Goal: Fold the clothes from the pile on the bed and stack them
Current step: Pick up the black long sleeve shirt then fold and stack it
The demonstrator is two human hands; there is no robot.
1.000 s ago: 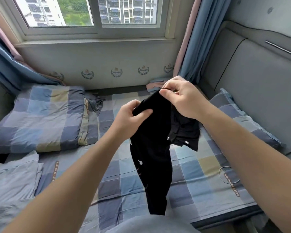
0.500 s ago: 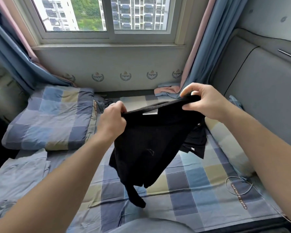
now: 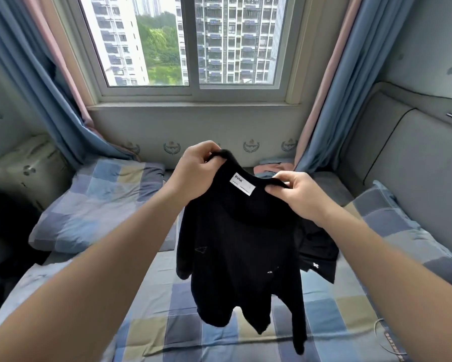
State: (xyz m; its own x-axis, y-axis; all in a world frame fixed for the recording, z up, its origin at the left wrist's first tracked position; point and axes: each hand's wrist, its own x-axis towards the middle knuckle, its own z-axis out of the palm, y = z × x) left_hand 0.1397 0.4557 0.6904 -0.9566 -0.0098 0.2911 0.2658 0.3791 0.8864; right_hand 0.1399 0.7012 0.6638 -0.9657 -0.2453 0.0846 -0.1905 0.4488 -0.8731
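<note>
Grips the black shirt (image 3: 240,244) at one side of its neckline with the left hand (image 3: 196,176), fingers curled over the collar edge. Pinches the other side of the neckline with the right hand (image 3: 298,195), thumb on top, fingers folded under the cloth. Both hands raised mid-frame, near each other, left slightly higher. Between them a white neck label (image 3: 241,184), facing the camera, print mostly too small to read. Held up in the air above the bed (image 3: 167,330), shirt body crumpled and drooping from the two grips, one long strip trailing lowest at right; contact with the sheet not discernible. Behind and right of it, a second black garment (image 3: 318,254) lying on the checked sheet, small white mark near its lower edge, upper part hidden by the right forearm. Further out: checked pillow (image 3: 97,205) at left, another checked pillow (image 3: 402,226) at right beside a grey padded headboard (image 3: 415,165). At the far end of the bed, pink and blue cloth (image 3: 274,168) bunched below the wall. Above that, window (image 3: 193,43) with tower blocks and trees outside, blue and pink curtains (image 3: 331,105) down both sides.
</note>
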